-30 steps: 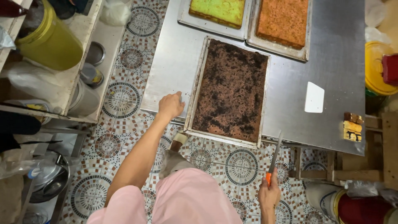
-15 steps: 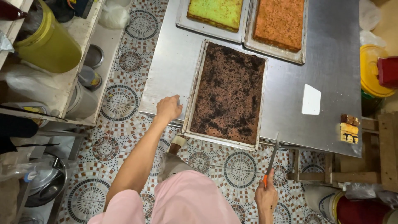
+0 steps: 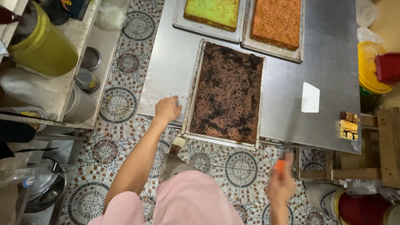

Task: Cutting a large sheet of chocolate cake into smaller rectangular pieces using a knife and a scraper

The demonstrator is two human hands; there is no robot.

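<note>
A large dark brown cake (image 3: 227, 93) fills a metal tray (image 3: 192, 96) that overhangs the near edge of a steel table (image 3: 166, 71). My left hand (image 3: 167, 109) rests on the table top just left of the tray, fingers curled, holding nothing. My right hand (image 3: 280, 187) is below the table edge and motion-blurred; it grips the orange handle of a knife (image 3: 280, 166), whose blade is lost in the blur. A green cake (image 3: 213, 12) and an orange cake (image 3: 276, 21) lie in trays at the far side.
A white card (image 3: 310, 97) and small stacked cake pieces (image 3: 348, 125) lie on the table's right part. A shelf at left holds a yellow-green bucket (image 3: 43, 48) and metal tins (image 3: 89, 60). A yellow lid (image 3: 368, 66), red container (image 3: 387, 66) and wooden frame (image 3: 385, 146) stand right.
My right hand has swung the knife, now blurred with the blade no longer pointing up at the table edge. My left hand stays beside the tray. The view has tilted slightly.
</note>
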